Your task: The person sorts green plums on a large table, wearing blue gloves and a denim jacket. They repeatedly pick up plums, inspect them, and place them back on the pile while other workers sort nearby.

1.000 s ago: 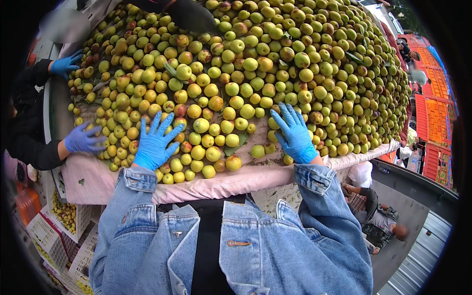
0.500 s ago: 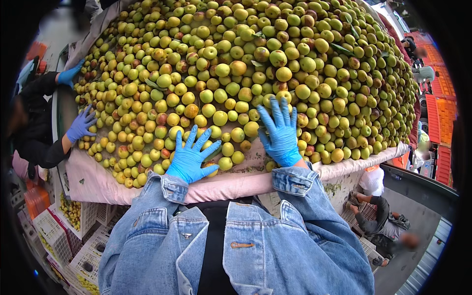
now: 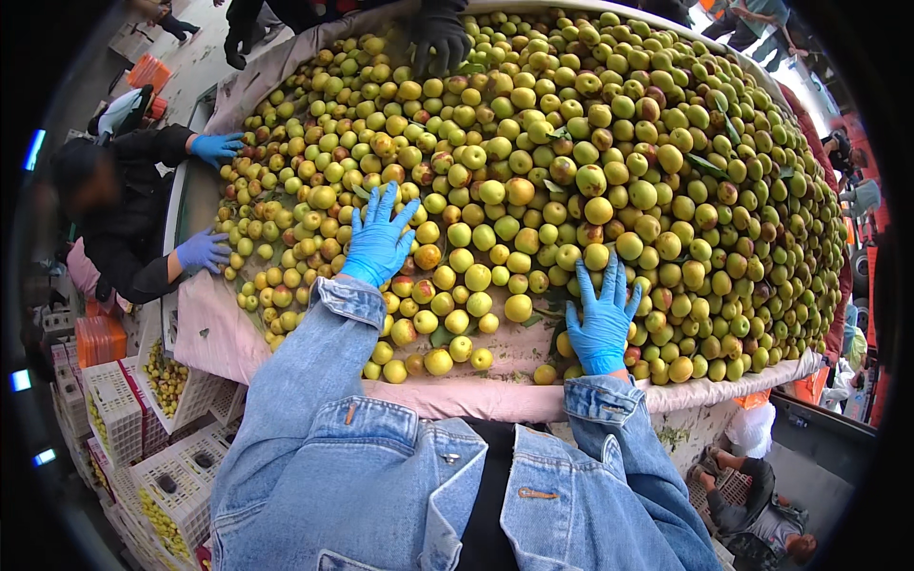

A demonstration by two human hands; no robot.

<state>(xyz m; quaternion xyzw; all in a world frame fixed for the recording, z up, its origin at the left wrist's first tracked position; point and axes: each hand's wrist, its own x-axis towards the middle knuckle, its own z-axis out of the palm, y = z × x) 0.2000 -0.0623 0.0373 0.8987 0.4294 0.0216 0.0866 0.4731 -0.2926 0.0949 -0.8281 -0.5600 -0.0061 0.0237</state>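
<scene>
Fruit (image 3: 478,277): far too many to count, yellow-green, some blushed red-brown; each looks round, its long axis too slight to tell.
Heap: one, on the cloth-covered table before the person; long axis left to right, denser on the right.
Hands on the heap: two of the person's own, both blue-gloved.
Left hand (image 3: 379,236): fingers spread, palm down over fruit, pointing away and slightly right.
Right hand (image 3: 602,319): fingers spread, pointing away, fingertips at the fruit beside a bare patch.
Leaves (image 3: 706,167): at least three, green, among the fruit.
Cloth (image 3: 476,400): one, pink, draped over the near edge.
Co-workers' hands: four; a blue-gloved hand (image 3: 217,147) and a purple-gloved hand (image 3: 202,251) at the left edge, two dark-gloved hands (image 3: 441,43) at the far side.
Crates (image 3: 116,409): several, white, lower left; full count unclear.
White bag (image 3: 752,428): one, lower right.
</scene>
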